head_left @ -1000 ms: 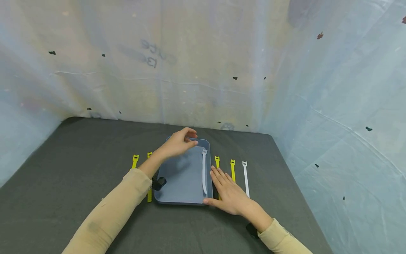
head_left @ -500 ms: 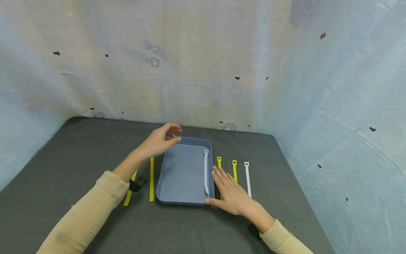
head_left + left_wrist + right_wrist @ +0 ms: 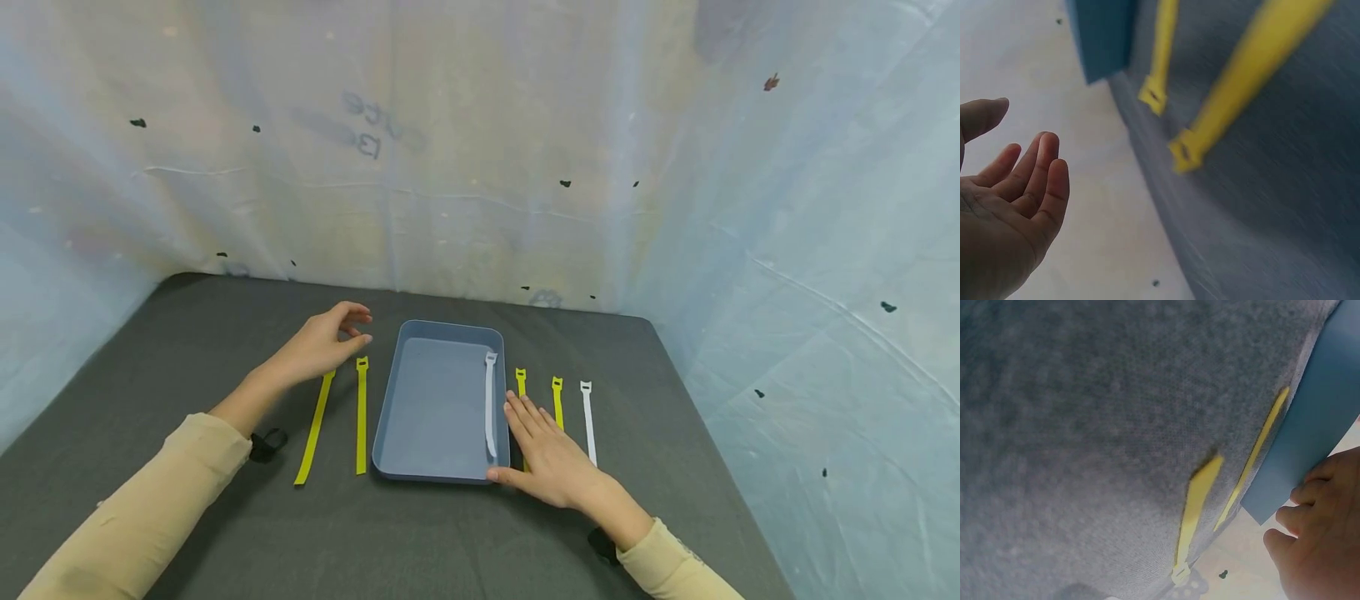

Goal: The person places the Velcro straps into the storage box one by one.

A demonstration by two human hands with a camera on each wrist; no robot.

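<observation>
A blue tray (image 3: 450,327) lies on the dark grey table (image 3: 187,350), with one white strap (image 3: 491,404) inside along its right wall. My left hand (image 3: 330,337) hovers left of the tray, over the head of a yellow strap (image 3: 313,429), fingers loosely curled and holding nothing. The left wrist view shows that left hand (image 3: 1016,200) relaxed and empty. A second yellow strap (image 3: 362,412) lies beside the tray. My right hand (image 3: 543,454) rests flat on the table right of the tray. It partly covers a yellow strap (image 3: 521,382), and its thumb is at the tray's near corner.
Right of my right hand lie another yellow strap (image 3: 557,400) and a white strap (image 3: 588,417). Pale plastic sheeting (image 3: 480,167) walls the table at the back and on both sides. The right wrist view shows the tray corner (image 3: 1329,425) and two yellow straps (image 3: 1197,506).
My left hand has moved left from above the tray's far end to over the yellow straps on its left. The right hand has stayed flat in place.
</observation>
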